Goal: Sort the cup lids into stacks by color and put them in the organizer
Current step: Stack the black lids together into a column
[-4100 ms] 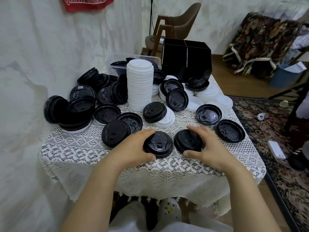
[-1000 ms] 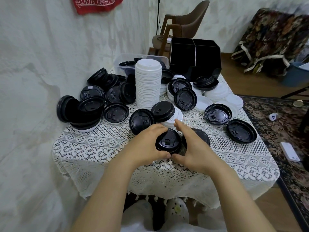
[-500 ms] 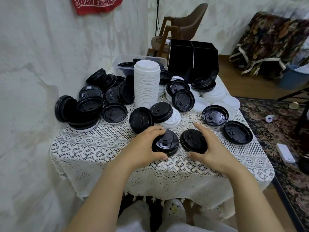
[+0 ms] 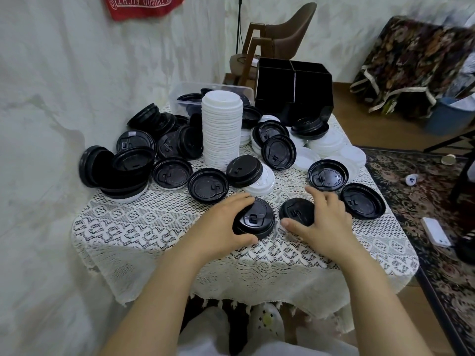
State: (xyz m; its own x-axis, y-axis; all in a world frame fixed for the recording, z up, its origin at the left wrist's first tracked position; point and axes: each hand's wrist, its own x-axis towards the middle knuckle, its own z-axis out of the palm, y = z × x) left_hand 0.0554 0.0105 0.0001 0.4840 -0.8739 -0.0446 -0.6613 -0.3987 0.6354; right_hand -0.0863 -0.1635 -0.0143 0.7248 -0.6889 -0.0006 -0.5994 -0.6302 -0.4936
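My left hand (image 4: pixel 221 224) is curled round the low black stack (image 4: pixel 257 217) near the front of the cloth (image 4: pixel 144 227), thumb on its near rim and fingers on the far rim, holding it steady. My right hand (image 4: pixel 326 222) is half closed over 1 loose black lid (image 4: pixel 295 211): thumb at the near edge, fingers bent over the far right edge. It looks like a light pinch, and the lid is flat on the cloth, not yet lifted.

What matters next is the gap. The lid lies just to the right of the stack, close but apart, dome up like the stack's top lid. It is round, so no turning is needed – I judge a short lift and a slide to the left will seat it. My right hand is the nearer one for that; the left only has to brace.

The organizer (image 4: pixel 293 83) stands well back, behind the white stack (image 4: pixel 222 129) and many unsorted lids – filling it looks far off.
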